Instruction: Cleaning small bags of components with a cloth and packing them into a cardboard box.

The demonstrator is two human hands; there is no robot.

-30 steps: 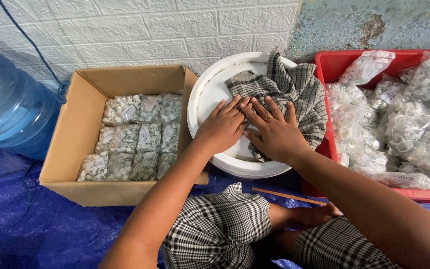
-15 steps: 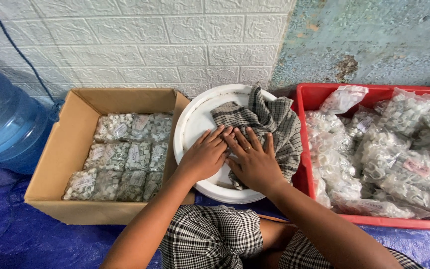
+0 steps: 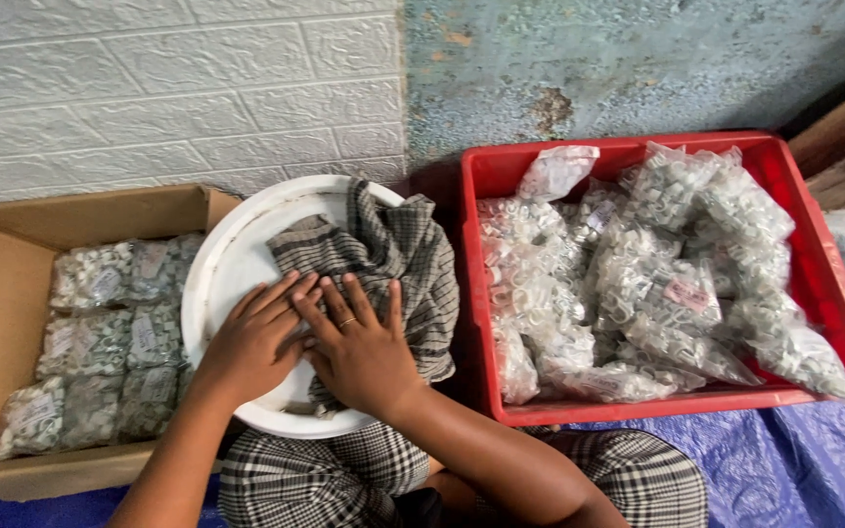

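A person sits on a blue tarpaulin with a round white basin in front of their lap, seen from above. A grey checked cloth lies in the basin, bunched over its right rim and spilling toward the far edge. Both hands rest flat on it, side by side and touching. The left hand lies at the cloth's left edge, partly on bare basin; its fingers are spread and relaxed, gripping nothing. The right hand, with a ring on one finger, presses on the near part of the cloth, fingers likewise extended and loose.

Just left of the basin stands an open cardboard box holding neat rows of small clear bags of pale ring-shaped parts. Just right of it, a red plastic crate is heaped with more such bags, loosely piled.

Pressing the cloth well seems to call for flat palms and even pressure, working outward from the middle so folds smooth toward the rim, while keeping the basin from tipping off the lap edge.
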